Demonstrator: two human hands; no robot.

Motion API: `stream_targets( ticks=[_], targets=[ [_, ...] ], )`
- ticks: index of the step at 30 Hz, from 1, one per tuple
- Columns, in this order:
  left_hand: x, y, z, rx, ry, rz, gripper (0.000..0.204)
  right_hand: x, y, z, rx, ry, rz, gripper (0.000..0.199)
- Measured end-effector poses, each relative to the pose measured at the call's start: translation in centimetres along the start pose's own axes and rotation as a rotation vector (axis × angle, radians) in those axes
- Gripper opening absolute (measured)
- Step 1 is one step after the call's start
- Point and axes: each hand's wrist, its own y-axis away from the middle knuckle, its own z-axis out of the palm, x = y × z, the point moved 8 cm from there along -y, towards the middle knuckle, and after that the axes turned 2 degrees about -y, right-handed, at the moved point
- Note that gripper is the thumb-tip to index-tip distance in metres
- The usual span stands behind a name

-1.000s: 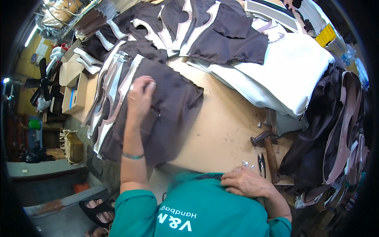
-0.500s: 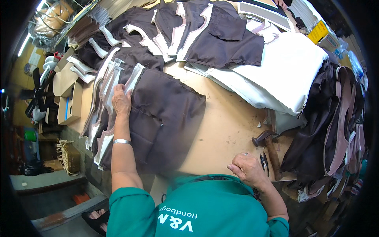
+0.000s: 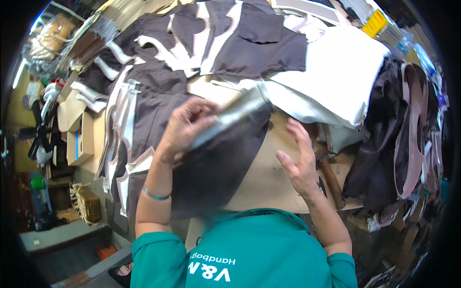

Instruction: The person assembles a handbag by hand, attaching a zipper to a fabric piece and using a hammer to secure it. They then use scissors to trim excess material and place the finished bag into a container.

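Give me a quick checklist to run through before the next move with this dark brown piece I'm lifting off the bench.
1. Left hand has a grip on the dark brown cut fabric piece: ok, fingers curl over its upper edge.
2. Right hand free: ok, open and spread above the tan cardboard bench surface, holding nothing.
3. Piece fully clear of the stack of dark brown and white cut pieces: cannot tell, the piece is blurred.
4. Wooden-handled hammer out of the way: ok, it lies to the right of the open hand.
5. Bare bench to lay the piece on: ok, between the hands.
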Motion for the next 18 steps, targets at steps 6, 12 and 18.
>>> stream_targets(
  ticks=[6,12,18],
  targets=[
    [0.4,1.3,5.0,-0.132,-0.143,-0.068,0.023,2.4,-1.9,1.8,-0.143,-0.563,0.379,0.028],
    [0.1,1.1,5.7,-0.173,-0.233,-0.08,0.022,3.7,-1.0,1.8,-0.103,-0.737,0.449,0.021],
    [0.4,0.9,6.8,-0.193,-0.195,-0.072,0.021,5.5,0.4,1.1,-0.093,-0.835,0.453,0.023]
  ],
)
